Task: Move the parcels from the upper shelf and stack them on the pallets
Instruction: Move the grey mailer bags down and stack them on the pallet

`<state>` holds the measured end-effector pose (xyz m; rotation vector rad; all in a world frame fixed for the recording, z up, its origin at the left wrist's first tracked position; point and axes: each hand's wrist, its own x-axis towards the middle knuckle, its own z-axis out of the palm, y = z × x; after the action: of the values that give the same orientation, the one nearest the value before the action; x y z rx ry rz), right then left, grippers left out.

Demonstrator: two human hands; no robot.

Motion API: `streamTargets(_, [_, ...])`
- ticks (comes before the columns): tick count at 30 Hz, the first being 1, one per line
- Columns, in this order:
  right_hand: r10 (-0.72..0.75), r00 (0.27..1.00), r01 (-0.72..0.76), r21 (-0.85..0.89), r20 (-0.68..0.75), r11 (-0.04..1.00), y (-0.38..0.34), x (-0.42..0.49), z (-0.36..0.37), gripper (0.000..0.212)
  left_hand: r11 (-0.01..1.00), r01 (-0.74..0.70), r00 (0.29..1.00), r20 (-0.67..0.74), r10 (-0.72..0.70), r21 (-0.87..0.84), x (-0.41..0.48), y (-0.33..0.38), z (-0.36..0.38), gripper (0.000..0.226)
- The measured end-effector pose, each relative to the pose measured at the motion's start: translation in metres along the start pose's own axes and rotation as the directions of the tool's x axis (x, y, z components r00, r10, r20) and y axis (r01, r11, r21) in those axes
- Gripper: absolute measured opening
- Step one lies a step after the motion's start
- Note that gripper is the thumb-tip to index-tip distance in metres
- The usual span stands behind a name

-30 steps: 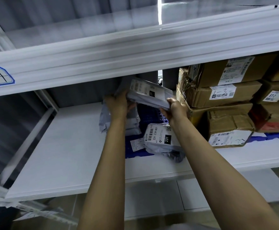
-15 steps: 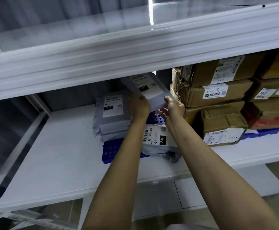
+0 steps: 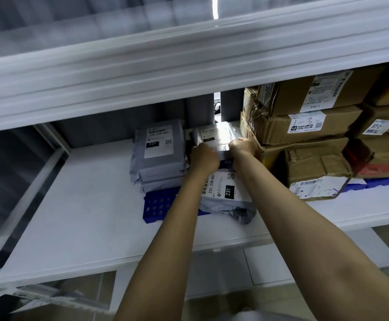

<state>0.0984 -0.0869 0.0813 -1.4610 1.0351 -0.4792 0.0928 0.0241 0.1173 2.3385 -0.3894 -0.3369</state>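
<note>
Hands meet on the grey parcel (image 3: 214, 135) at the back of the blue pallet (image 3: 157, 205): the left hand (image 3: 204, 156) curls over its near left corner and the right hand (image 3: 242, 145) clamps its right edge. Fingers of both are bent round the parcel, though the backs of the hands hide the tips, so how firm the grip is I can only guess.

Half a second ago this parcel was held tilted up in the air above the pallet. Now it has come down and lies low and nearly flat on the pallet's rear part, behind the labelled parcel (image 3: 223, 191) that rests on the pallet's front right. On the pallet's left side stands the stack of grey parcels (image 3: 158, 154), just beside the one being placed. To the right of the pallet the cardboard boxes (image 3: 304, 126) are piled, close against the right hand. The pallet itself sits on the white shelf (image 3: 84, 216).

Judging by that drop, the parcel is at or near its resting spot, so the placing step looks almost done. Letting go and reaching for another parcel would likely follow.
</note>
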Motion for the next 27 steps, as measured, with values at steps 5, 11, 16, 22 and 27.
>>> streamTargets(5, [-0.015,0.999,0.024,-0.218,0.043,0.976,0.004,0.006,0.006,0.006,0.999,0.045,0.995,0.083,-0.047,0.023,0.0,-0.005,0.001,0.037])
streamTargets(11, [-0.045,0.994,0.084,-0.412,0.104,0.907,0.013,0.008,0.011,0.011,0.998,0.057,0.989,0.139,-0.054,-0.017,-0.001,-0.01,0.004,0.036])
streamTargets(16, [-0.052,0.987,0.12,-0.481,0.152,0.868,0.011,0.007,0.01,0.009,0.998,0.046,0.993,0.109,-0.04,-0.051,-0.001,-0.007,0.002,0.035])
streamTargets(22, [-0.183,0.97,0.238,-0.476,0.161,0.846,0.001,-0.003,0.016,0.006,0.984,-0.141,0.988,-0.076,0.133,-0.112,-0.011,-0.003,-0.013,0.022])
streamTargets(27, [-0.44,0.871,0.49,-0.321,0.217,0.811,-0.023,-0.034,0.028,0.031,0.95,-0.292,0.889,-0.398,0.227,-0.111,-0.018,-0.017,-0.048,0.027])
